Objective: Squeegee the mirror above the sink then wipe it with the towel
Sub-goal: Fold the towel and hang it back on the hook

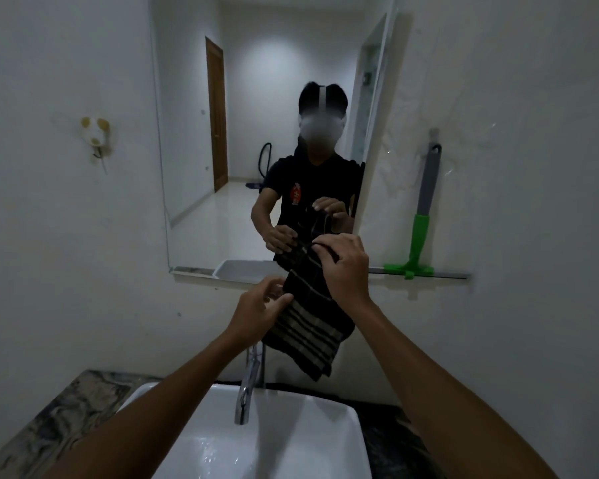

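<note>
A dark towel (pixel 308 326) with pale stripes hangs in front of the mirror (pixel 256 115), above the tap. My right hand (pixel 343 264) pinches its top edge from above. My left hand (pixel 260 305) grips its left side, a little lower. The mirror is a tall frameless pane on the white wall, and it reflects me holding the towel. The squeegee (pixel 419 229), grey handle and green head, hangs from a hook on the wall right of the mirror, its blade resting on the narrow shelf (pixel 446 273).
Below my arms sits a white square sink (pixel 291 444) with a chrome tap (pixel 248 385). A marble counter (pixel 59 420) runs to the left of it. A small wall fitting (pixel 96 133) is mounted left of the mirror.
</note>
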